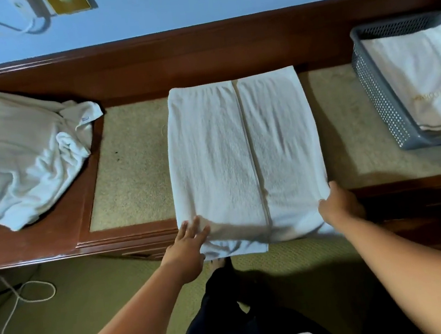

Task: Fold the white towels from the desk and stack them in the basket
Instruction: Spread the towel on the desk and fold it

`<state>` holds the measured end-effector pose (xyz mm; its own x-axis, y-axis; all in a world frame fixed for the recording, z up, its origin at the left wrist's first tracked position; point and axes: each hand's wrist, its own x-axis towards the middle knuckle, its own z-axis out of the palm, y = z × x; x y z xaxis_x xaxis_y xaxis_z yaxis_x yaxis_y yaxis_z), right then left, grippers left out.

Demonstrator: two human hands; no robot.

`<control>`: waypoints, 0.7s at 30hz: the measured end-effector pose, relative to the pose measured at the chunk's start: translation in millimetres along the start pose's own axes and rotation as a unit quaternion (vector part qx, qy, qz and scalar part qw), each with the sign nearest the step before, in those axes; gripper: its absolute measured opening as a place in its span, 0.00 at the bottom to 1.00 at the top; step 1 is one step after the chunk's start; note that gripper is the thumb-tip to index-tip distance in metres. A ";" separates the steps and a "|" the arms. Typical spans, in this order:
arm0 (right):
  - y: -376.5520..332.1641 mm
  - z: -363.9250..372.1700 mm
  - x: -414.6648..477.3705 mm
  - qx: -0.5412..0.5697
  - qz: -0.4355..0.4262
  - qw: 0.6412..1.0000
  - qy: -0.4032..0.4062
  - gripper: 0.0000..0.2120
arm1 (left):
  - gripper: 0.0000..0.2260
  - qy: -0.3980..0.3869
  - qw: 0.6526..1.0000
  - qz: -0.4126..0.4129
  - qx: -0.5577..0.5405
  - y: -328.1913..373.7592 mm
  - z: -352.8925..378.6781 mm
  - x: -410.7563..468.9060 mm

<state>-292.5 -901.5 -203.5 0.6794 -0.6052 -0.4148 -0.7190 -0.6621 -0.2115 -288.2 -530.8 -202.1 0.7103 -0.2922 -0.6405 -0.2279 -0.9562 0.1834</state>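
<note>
A white towel (246, 158) lies on the desk's middle, both long sides folded in so that they meet at a centre seam. Its near end hangs over the desk's front edge. My left hand (188, 240) rests flat on the towel's near left corner, fingers spread. At the near right corner my right hand (339, 206) grips the towel's edge, thumb on top. A pile of crumpled white towels (15, 158) sits at the desk's left end. At the far right stands a grey perforated basket (379, 91) with a folded white towel (425, 78) inside.
The wooden desk (129, 161) has a beige inset top and a raised back rail against a blue wall. A white cord (16, 297) loops on the carpet at lower left. My dark trousers and a foot show below the desk edge.
</note>
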 end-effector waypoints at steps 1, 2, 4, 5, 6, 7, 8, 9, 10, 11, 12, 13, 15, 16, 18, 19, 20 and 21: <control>-8.1 -4.2 -2.5 0.007 -0.005 1.000 0.001 0.17 | 0.36 0.003 1.000 -0.001 0.005 -0.8 3.5 -2.6; -17.6 -5.9 -6.7 0.025 -0.013 1.000 -0.002 0.21 | 0.37 0.010 1.000 -0.002 0.007 -0.7 7.8 -4.3; -42.5 -3.1 -24.8 0.055 -0.044 0.997 -0.012 0.25 | 0.40 0.021 1.000 -0.003 -0.006 0.9 15.7 -5.3; -56.1 2.2 -37.6 0.059 -0.070 0.996 -0.022 0.25 | 0.40 0.025 1.000 -0.002 -0.019 1.6 18.2 -4.3; -69.3 9.1 -52.0 0.056 -0.106 0.992 -0.033 0.24 | 0.40 0.024 0.999 -0.001 -0.037 1.9 19.0 -2.9; -81.0 18.8 -67.3 0.051 -0.146 0.987 -0.048 0.23 | 0.40 0.020 0.998 0.000 -0.057 2.1 18.1 -1.8; -91.2 29.7 -82.4 0.047 -0.190 0.978 -0.071 0.24 | 0.39 0.016 0.997 0.001 -0.072 1.6 16.3 -0.4; -98.5 41.0 -96.9 0.043 -0.230 0.967 -0.105 0.25 | 0.39 0.015 0.997 0.004 -0.082 0.4 13.5 0.4; -103.5 53.1 -109.3 0.043 -0.263 0.952 -0.154 0.28 | 0.38 0.017 0.996 0.007 -0.092 -1.1 9.9 0.5; -106.0 64.5 -119.4 0.047 -0.290 0.931 -0.216 0.30 | 0.38 0.023 0.994 0.010 -0.106 -3.2 6.1 0.4; -106.4 74.0 -129.3 0.049 -0.313 0.904 -0.286 0.32 | 0.39 0.029 0.992 0.013 -0.122 -6.2 2.7 -0.5; -105.2 80.3 -137.9 0.044 -0.333 0.877 -0.344 0.34 | 0.39 0.031 0.990 0.015 -0.135 -9.7 -0.4 -1.6; -97.0 87.2 -144.6 0.030 -0.355 0.858 -0.369 0.33 | 0.39 0.028 0.989 0.023 -0.144 -15.5 -4.7 -3.2; -92.5 88.4 -142.3 0.032 -0.353 0.871 -0.340 0.29 | 0.39 0.030 0.989 0.027 -0.142 -17.4 -4.5 -2.6; -81.0 89.1 -130.0 0.026 -0.340 0.907 -0.247 0.19 | 0.37 0.040 0.990 0.026 -0.135 -16.8 -0.9 -1.3; -73.3 87.7 -121.4 0.009 -0.331 0.922 -0.203 0.15 | 0.35 0.046 0.990 0.021 -0.130 -15.0 2.0 -0.8; -63.5 86.4 -112.5 -0.013 -0.323 0.932 -0.161 0.13 | 0.34 0.049 0.991 0.013 -0.122 -12.2 5.3 -1.0; -51.4 85.0 -104.3 -0.041 -0.320 0.938 -0.123 0.12 | 0.32 0.049 0.993 0.004 -0.110 -9.3 9.5 -1.2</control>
<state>-338.8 -766.7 -224.6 0.9062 0.0422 -0.4206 -0.1544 -0.8932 -0.4223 -293.2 -521.3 -210.2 0.7723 -0.2893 -0.5655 -0.0900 -0.9311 0.3534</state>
